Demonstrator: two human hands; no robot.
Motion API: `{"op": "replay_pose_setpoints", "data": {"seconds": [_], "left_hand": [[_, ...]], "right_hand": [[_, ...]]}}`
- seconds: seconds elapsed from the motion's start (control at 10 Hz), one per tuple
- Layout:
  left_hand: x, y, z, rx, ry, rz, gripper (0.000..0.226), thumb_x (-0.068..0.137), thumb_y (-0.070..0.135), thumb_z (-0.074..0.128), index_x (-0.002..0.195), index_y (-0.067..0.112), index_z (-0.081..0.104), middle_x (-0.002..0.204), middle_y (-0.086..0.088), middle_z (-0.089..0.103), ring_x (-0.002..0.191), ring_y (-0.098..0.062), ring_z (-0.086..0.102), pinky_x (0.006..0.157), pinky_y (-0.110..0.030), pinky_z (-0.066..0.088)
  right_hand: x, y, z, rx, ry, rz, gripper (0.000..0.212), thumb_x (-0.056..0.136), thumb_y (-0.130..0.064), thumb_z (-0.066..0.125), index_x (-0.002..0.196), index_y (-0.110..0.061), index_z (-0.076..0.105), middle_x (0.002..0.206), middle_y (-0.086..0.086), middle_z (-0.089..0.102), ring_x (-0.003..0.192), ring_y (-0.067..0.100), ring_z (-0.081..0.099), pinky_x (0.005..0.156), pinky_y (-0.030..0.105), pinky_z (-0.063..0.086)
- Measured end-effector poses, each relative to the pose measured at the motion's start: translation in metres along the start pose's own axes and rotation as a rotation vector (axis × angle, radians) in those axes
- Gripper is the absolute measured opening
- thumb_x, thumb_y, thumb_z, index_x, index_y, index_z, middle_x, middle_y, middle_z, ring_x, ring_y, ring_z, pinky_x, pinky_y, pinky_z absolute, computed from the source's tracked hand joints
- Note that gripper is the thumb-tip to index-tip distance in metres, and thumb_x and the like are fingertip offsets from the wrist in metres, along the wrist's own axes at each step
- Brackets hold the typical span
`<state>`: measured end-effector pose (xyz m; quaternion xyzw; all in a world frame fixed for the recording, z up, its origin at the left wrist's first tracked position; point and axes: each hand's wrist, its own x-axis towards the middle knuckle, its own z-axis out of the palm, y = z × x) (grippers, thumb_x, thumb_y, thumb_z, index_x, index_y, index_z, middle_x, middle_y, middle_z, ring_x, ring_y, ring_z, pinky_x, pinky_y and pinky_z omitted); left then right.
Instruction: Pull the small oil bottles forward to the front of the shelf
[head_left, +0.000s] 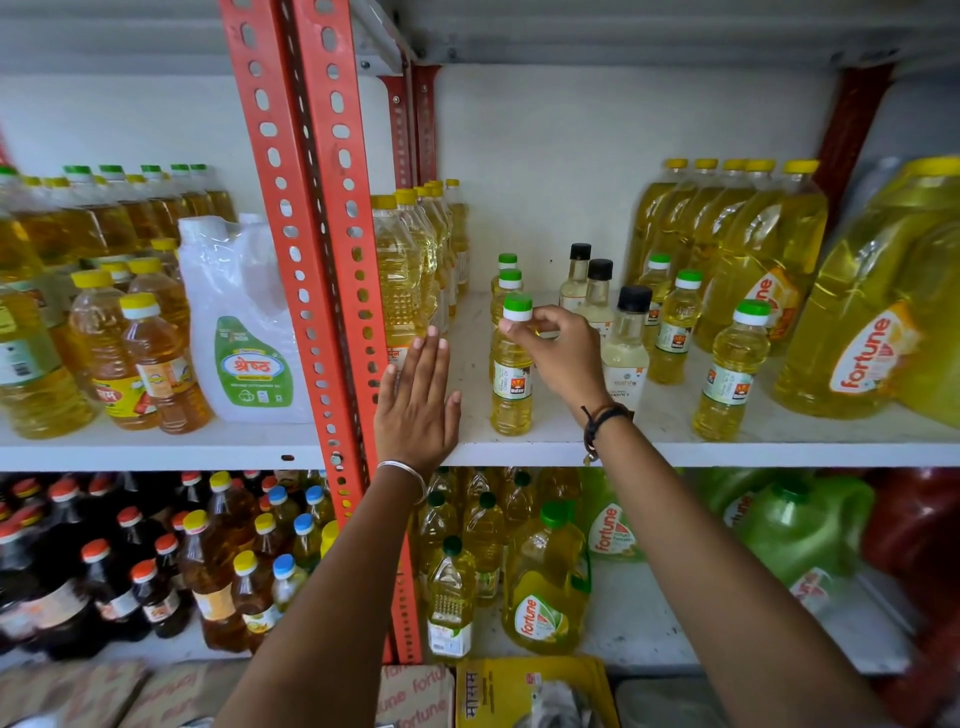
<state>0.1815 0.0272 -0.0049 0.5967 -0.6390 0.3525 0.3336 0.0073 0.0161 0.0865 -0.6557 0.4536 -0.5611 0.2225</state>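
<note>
Small green-capped oil bottles stand on the white shelf (550, 447). One small bottle (511, 379) is near the front edge, and my right hand (558, 353) pinches its neck just under the cap. Two more green-capped bottles (508, 275) stand in a row behind it. Another small bottle (730, 374) stands near the front on the right, with two more (675, 332) behind it. My left hand (415, 400) lies flat and open on the shelf, left of the held bottle, touching no bottle.
Three clear black-capped bottles (626, 343) stand right behind my right hand. Tall yellow-capped bottles (405, 270) line the left by the red upright (322, 260). Large oil jugs (872, 332) crowd the right. The lower shelf holds more bottles.
</note>
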Motion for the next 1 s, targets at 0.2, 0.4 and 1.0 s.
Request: {"op": "replay_pose_setpoints", "data": {"seconds": [0.2, 0.4, 1.0], "left_hand": [[0.0, 0.0, 0.0, 0.002, -0.007, 0.0, 0.059, 0.096, 0.034, 0.025, 0.149, 0.006, 0.028, 0.157, -0.006, 0.019, 0.145, -0.019, 0.015, 0.117, -0.036, -0.004], [0.0, 0.0, 0.001, 0.008, 0.014, 0.011, 0.06, 0.096, 0.034, 0.026, 0.149, 0.006, 0.027, 0.156, -0.007, 0.02, 0.145, -0.019, 0.015, 0.118, -0.036, -0.004], [0.003, 0.012, -0.023, -0.156, 0.071, -0.006, 0.058, 0.097, 0.033, 0.025, 0.15, 0.01, 0.02, 0.157, -0.005, 0.016, 0.146, -0.016, 0.005, 0.117, -0.04, -0.007]], "right_hand": [[-0.007, -0.005, -0.001, 0.002, -0.015, -0.01, 0.032, 0.079, -0.037, 0.07, 0.101, -0.014, 0.069, 0.093, -0.005, 0.065, 0.086, 0.003, 0.056, 0.064, 0.013, 0.038], [-0.009, -0.006, -0.002, 0.002, -0.01, -0.003, 0.031, 0.078, -0.038, 0.07, 0.1, -0.016, 0.067, 0.093, -0.007, 0.064, 0.086, 0.003, 0.056, 0.069, 0.016, 0.042], [-0.038, -0.016, -0.021, -0.048, 0.008, 0.072, 0.053, 0.081, -0.049, 0.062, 0.113, -0.007, 0.056, 0.107, 0.007, 0.066, 0.089, 0.011, 0.056, 0.073, 0.021, 0.043]]}}
